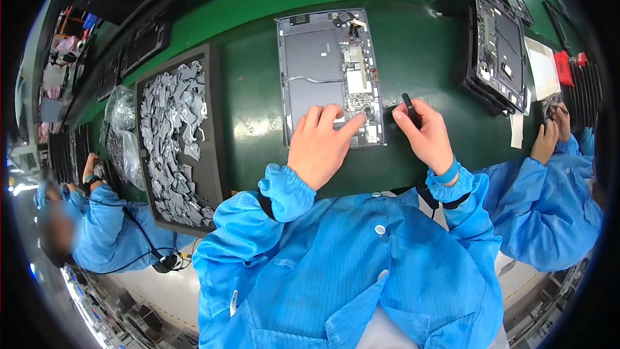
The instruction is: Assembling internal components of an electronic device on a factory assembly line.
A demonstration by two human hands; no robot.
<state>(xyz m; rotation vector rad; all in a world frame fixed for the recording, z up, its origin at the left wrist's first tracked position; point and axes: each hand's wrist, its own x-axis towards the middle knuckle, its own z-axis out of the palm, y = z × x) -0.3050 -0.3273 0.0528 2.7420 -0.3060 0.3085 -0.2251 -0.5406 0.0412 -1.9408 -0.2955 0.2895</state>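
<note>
An opened tablet (316, 58), its grey battery area and circuit board exposed, lies on the green bench in front of me. My left hand (320, 145) rests over its near part, fingers spread. The tip of one finger touches the lower board near a small dark component. Just right of the tablet's edge, my right hand (423, 132) is closed around a slim black tool (407, 100). One end of the tool sticks up past my fingers; its working end is too small to make out.
On the left stands a dark tray (216, 123) heaped with small grey parts (174, 129), beside a clear plastic bag (123, 116). A stack of opened tablets (497, 58) sits at the right, near a red box (563, 68). Co-workers in blue sit on both sides.
</note>
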